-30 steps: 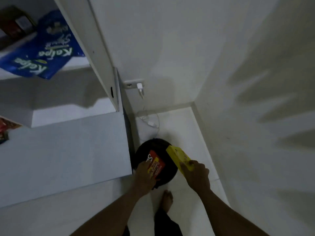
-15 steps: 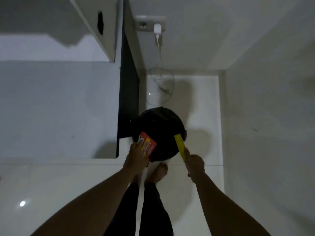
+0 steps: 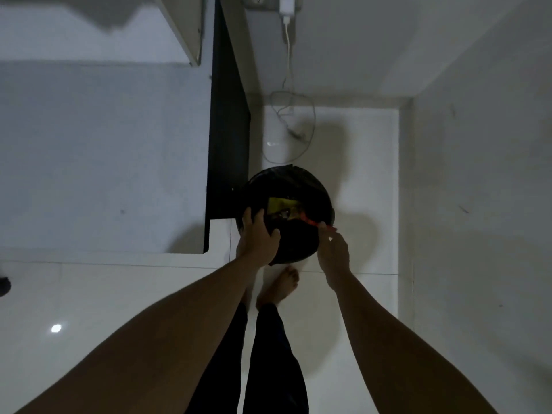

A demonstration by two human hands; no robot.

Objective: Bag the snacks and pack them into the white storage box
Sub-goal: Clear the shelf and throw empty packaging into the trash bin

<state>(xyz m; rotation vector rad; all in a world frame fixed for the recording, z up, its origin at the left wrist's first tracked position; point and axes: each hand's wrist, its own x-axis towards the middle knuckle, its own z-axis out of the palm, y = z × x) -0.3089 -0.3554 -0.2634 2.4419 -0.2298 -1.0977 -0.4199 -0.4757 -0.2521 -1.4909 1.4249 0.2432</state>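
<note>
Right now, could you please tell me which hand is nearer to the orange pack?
Right. The right hand pinches the orange pack at the right rim of the bin. The left hand grips the bin's near-left rim, apart from the pack.

"What's this person got on?"

"Dark trousers [image 3: 270, 369], long and slim, right down to the ankles. Nothing else that I can see: forearms [image 3: 185, 318] uncovered, left hand [image 3: 258, 239] and right hand [image 3: 333, 253] bare, one bare foot [image 3: 282, 286] showing."
</note>
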